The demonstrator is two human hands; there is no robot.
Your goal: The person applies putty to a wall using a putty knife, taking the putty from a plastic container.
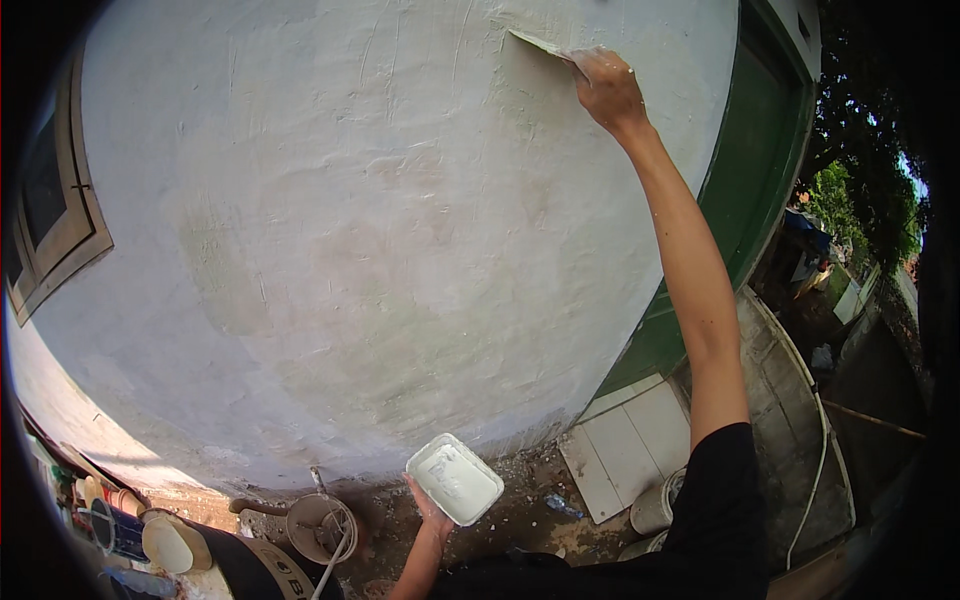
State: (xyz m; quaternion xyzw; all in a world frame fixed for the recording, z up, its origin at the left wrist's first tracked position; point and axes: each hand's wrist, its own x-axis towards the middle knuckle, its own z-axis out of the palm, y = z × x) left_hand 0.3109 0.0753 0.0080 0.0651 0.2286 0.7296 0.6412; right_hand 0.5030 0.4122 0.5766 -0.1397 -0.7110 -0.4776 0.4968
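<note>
High on the wall, my right hand (608, 88) is closed round a putty knife (538, 43), its wide blade tilted against the white plastered wall (330, 220). The arm reaches up at full stretch. Low in front of me, my left hand (432, 508) grips a white rectangular tub (456, 480) by its left side and underneath. White paste lies inside the tub, smeared and uneven. Fresh ridges and scrape marks show on the wall around the blade, and patches of grey-green and brownish tone show through lower down.
A green door (735, 180) stands right of the wall, with pale tiles (622, 455) at its foot. A wooden-framed window (65, 215) is at the left. Below sit a bucket (318, 528), a dark drum (240, 560) and a pale container (655, 505) near my right side.
</note>
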